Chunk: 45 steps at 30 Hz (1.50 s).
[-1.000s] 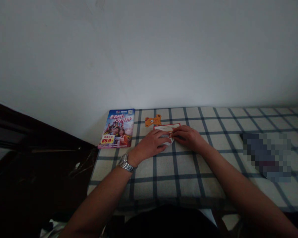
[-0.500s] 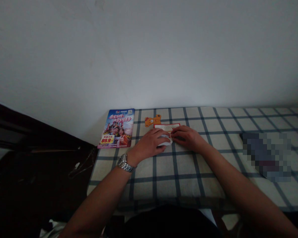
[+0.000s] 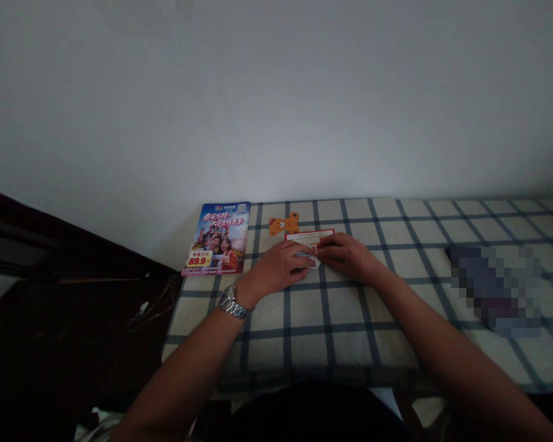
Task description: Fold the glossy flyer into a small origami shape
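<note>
A small folded piece of paper (image 3: 313, 258), white with a bit of red, lies on the checked tablecloth (image 3: 332, 313). My left hand (image 3: 276, 268), with a metal watch on its wrist, rests curled over the paper's left side with fingertips pressing it. My right hand (image 3: 348, 255) pinches the paper's right edge with fingers closed. Just beyond the hands lies a red-bordered white card (image 3: 309, 236), partly hidden by them.
A colourful flyer (image 3: 217, 238) lies at the table's far left corner. An orange bear-shaped cutout (image 3: 284, 224) sits beside the card. A blurred dark object (image 3: 495, 288) lies at the right. A white wall runs behind the table; dark furniture (image 3: 64, 294) stands to the left.
Both hands stay on the small paper with only slight finger shifts. Less of the white paper shows under my left hand now.
</note>
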Available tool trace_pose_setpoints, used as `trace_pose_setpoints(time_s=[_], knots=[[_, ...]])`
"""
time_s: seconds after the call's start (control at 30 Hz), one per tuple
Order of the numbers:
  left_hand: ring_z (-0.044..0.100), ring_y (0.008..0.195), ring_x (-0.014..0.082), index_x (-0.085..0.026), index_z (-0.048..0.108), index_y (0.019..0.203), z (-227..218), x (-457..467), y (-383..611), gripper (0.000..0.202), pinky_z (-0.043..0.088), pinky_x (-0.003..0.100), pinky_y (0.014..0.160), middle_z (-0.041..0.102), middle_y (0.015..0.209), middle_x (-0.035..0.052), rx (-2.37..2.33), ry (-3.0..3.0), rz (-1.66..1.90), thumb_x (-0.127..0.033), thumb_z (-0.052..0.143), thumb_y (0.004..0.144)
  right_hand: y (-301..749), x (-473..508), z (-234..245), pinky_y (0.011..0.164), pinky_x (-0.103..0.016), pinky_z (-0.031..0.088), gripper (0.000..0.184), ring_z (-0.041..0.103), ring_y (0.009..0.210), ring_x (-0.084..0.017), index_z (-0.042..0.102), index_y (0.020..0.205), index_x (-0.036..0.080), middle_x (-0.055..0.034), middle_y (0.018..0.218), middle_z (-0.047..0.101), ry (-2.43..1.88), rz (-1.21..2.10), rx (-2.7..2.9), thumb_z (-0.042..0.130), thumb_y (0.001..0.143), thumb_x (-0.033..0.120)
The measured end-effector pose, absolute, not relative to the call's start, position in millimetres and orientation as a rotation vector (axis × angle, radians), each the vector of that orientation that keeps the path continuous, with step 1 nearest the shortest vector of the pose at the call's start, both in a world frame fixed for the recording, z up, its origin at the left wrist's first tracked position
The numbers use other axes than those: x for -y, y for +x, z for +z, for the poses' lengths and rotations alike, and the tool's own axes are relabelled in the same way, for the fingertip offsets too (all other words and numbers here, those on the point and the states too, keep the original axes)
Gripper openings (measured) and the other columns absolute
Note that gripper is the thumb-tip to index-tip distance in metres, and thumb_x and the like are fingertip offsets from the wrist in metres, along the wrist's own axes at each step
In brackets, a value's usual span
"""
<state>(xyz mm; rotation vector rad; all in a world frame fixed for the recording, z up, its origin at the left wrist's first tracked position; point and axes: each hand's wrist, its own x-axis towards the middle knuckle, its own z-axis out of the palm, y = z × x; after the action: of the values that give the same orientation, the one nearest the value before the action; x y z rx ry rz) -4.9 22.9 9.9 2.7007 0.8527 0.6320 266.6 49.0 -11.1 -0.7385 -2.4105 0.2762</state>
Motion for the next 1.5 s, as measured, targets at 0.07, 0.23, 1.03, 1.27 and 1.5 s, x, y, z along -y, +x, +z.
trace_pose_setpoints(time_s=[0.07,0.23,1.03,1.27,1.5], knots=[[0.061,0.125,0.0238,-0.026,0.075,0.113,10,-23,-6,0.015,0.048,0.045,0.112,0.068,0.134,0.0039,-0.827,2.690,0.638,-0.026,0.067,0.100,266,-49,-11,0.104,-0.052,0.057,0.018,0.071,0.109,-0.028,0.080,0.112,0.025,-0.0121,0.118,0.073,-0.748,0.277,2.425,0.068,0.099,0.026],[0.061,0.124,0.0245,-0.026,0.076,0.104,10,-25,-8,0.009,0.049,0.045,0.111,0.068,0.133,0.0035,-0.813,2.686,0.622,-0.028,0.069,0.100,266,-47,-8,0.101,-0.050,0.057,0.019,0.069,0.113,-0.028,0.080,0.112,0.027,-0.0117,0.119,0.073,-0.768,0.299,2.445,0.065,0.100,0.024],[0.061,0.120,0.0278,-0.024,0.055,0.134,6,-24,9,0.045,0.050,0.048,0.107,0.065,0.129,0.0076,-1.228,2.539,0.751,-0.039,0.075,0.096,268,-43,-2,0.112,-0.055,0.050,0.018,0.063,0.125,-0.030,0.081,0.107,0.029,-0.0109,0.133,0.066,-0.672,0.404,2.508,0.075,0.092,0.022],[0.062,0.110,0.0270,-0.022,0.061,0.117,5,-22,11,0.036,0.056,0.044,0.095,0.064,0.119,0.0069,-1.324,2.490,0.779,-0.037,0.080,0.091,268,-43,-4,0.111,-0.054,0.051,0.015,0.064,0.123,-0.029,0.080,0.106,0.030,-0.0102,0.131,0.067,-0.655,0.374,2.498,0.074,0.093,0.024],[0.062,0.116,0.0261,-0.021,0.071,0.114,3,-23,10,0.024,0.055,0.045,0.101,0.063,0.126,0.0077,-1.250,2.588,0.806,-0.037,0.074,0.096,268,-44,-2,0.110,-0.054,0.053,0.019,0.065,0.123,-0.030,0.080,0.110,0.029,-0.0115,0.132,0.067,-0.651,0.421,2.488,0.074,0.093,0.023]])
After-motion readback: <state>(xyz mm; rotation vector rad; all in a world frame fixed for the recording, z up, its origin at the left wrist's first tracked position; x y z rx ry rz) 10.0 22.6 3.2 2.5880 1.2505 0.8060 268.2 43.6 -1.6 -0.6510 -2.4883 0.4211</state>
